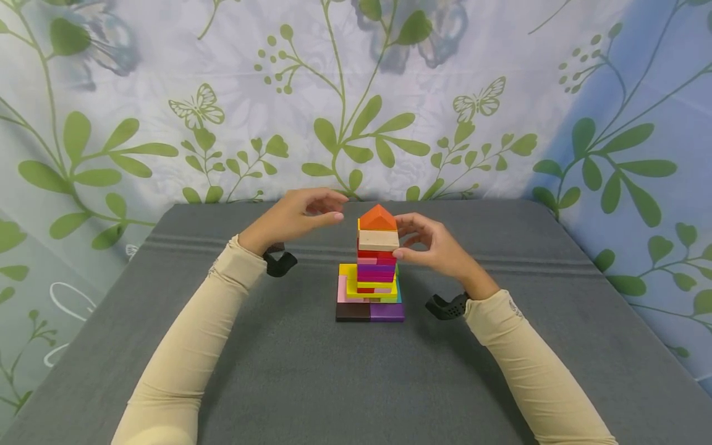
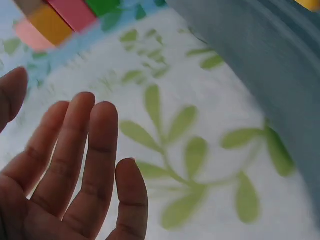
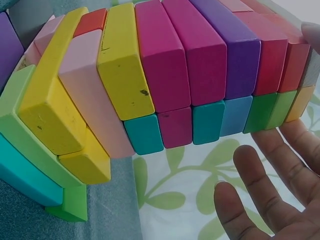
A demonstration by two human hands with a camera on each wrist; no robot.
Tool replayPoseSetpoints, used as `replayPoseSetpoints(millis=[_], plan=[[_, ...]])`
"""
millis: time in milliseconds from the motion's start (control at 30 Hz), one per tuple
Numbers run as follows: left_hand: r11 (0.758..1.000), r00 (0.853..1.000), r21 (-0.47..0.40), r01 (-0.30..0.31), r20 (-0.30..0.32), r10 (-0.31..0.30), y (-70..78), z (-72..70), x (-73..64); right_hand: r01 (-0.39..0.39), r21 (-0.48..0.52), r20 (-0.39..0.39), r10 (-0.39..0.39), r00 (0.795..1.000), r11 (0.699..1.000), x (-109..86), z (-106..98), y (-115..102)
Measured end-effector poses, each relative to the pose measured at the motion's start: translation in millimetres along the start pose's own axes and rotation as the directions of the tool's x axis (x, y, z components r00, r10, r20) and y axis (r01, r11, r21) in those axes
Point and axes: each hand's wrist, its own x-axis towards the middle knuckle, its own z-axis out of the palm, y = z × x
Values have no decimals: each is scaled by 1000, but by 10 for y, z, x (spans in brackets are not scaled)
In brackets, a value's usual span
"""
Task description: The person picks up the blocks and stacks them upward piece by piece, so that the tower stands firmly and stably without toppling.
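A tower of coloured wooden blocks [image 1: 376, 272] stands on a wider block base [image 1: 353, 312], with an orange triangular block [image 1: 378, 219] on top and a plain wood block [image 1: 378, 240] just under it. My left hand [image 1: 300, 213] hovers left of the tower's top, apart from it; in the left wrist view its fingers [image 2: 102, 150] are loosely extended and hold nothing. On the tower's right side is my right hand [image 1: 431, 244]. Its thumb is at the front corner by the upper layers, and its relaxed fingers [image 3: 285, 155] reach the rear side, fingertips at or against the blocks.
The tower stands on a grey cloth-covered table [image 1: 289, 383]. Behind it hangs a white curtain [image 1: 233, 111] with green leaves and butterflies. Each wrist wears a black camera mount [image 1: 447, 307], below the hand.
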Motion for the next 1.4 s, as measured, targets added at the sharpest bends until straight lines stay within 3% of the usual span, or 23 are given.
replayPoseSetpoints(millis=[167,300,400,533,733,900,1100,1233,1400], plan=[[989,988,-24,146,-39,-147,-433,-169,-265,-7,-9,0,7,1000,1000,14,4,1],[961,959,-23,275,-67,-276,-807,-282,-476,-13,-19,-2,13,1000,1000,20,-3,8],[936,935,-36,350,-57,-351,-991,-347,-607,-17,-18,-1,17,1000,1000,26,-8,6],[915,916,-49,400,-14,-401,-1152,-397,-705,-19,-10,-5,19,1000,1000,32,-14,4],[904,904,-34,427,50,-425,-1406,-369,-731,-18,-3,-5,18,1000,1000,38,-21,2],[895,893,24,446,61,-446,-1493,-311,-710,-22,4,-8,22,1000,1000,30,-21,-9],[884,886,73,461,9,-463,-1493,-287,-686,-28,5,-10,28,1000,1000,38,-17,-18],[887,895,121,446,-28,-446,-1497,-273,-680,-30,3,-12,30,999,1000,47,-13,-18],[911,922,142,388,-73,-381,-1460,-249,-660,-31,0,-10,31,999,1000,54,-9,-17]])
